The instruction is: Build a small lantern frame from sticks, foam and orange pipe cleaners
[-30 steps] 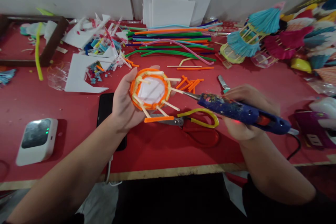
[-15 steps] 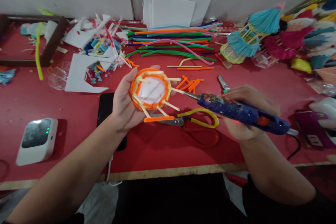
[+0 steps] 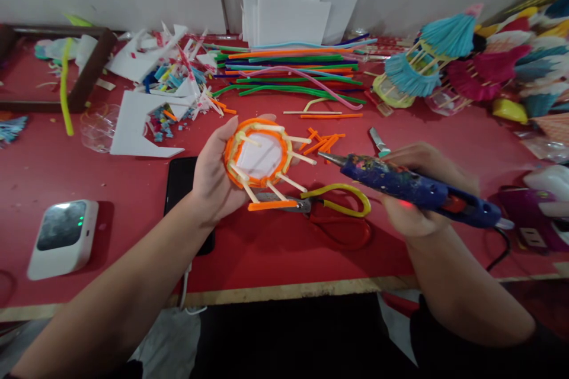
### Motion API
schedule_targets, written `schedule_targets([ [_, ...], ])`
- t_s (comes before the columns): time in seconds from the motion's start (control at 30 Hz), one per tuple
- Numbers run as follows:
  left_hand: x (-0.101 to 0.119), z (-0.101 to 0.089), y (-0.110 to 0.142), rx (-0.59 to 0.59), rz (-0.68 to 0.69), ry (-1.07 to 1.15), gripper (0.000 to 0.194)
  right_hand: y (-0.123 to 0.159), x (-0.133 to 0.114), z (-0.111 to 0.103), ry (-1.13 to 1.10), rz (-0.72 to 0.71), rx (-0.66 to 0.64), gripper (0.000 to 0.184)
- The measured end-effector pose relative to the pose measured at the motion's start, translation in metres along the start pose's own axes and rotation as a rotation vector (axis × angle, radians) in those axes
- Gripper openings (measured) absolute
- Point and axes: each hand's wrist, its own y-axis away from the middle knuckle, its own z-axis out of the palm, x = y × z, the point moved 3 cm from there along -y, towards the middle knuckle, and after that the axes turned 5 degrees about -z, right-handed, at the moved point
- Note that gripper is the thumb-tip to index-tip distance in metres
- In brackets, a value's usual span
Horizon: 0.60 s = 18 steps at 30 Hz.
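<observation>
My left hand (image 3: pixel 212 172) is closed around a round orange-and-cream craft base (image 3: pixel 232 157) with a white floor. Several pale sticks stand out from its rim, and one orange strip (image 3: pixel 272 205) lies across the ends of the lower ones. My right hand (image 3: pixel 415 189) grips a blue, glue-stained hot glue gun (image 3: pixel 391 180), its metal nozzle pointing left, a small gap from the stick ends. Under the base, scissors (image 3: pixel 340 198) with yellow and red handles lie on the table, blades partly hidden. Short orange pieces (image 3: pixel 326 143) lie just behind the nozzle.
Coloured pipe cleaners (image 3: pixel 293 71) are stacked at the back, before white foam sheets (image 3: pixel 291 21). Foam scraps (image 3: pixel 133 124) lie left. A black phone (image 3: pixel 180 183) is beside my left wrist, a white device (image 3: pixel 64 240) farther left. A cutter (image 3: pixel 377 141) and blue-roofed models (image 3: pixel 413 74) stand right.
The glue gun's nozzle has drawn away from a stick end and moved slightly right. My left hand and the craft base have shifted a little to the right.
</observation>
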Motion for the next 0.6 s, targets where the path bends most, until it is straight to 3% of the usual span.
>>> schedule_targets([
  [0.27,-0.002,-0.003,-0.002,0.035,-0.037,-0.062,0.055,0.001,-0.001,0.002,0.101,0.01,0.006,0.006],
  [0.37,-0.002,-0.003,-0.002,0.022,-0.065,-0.055,0.055,-0.002,0.001,-0.003,0.314,0.012,0.069,0.007],
  [0.43,-0.001,-0.004,-0.002,0.017,-0.073,-0.033,0.055,-0.005,0.009,-0.015,0.476,0.109,0.103,0.013],
  [0.5,0.001,-0.006,-0.002,0.003,-0.075,-0.001,0.056,-0.006,0.025,-0.032,0.588,0.276,0.029,0.028],
  [0.6,0.004,-0.011,-0.004,-0.055,-0.086,0.053,0.055,0.006,0.053,-0.063,0.743,0.404,-0.264,0.058],
])
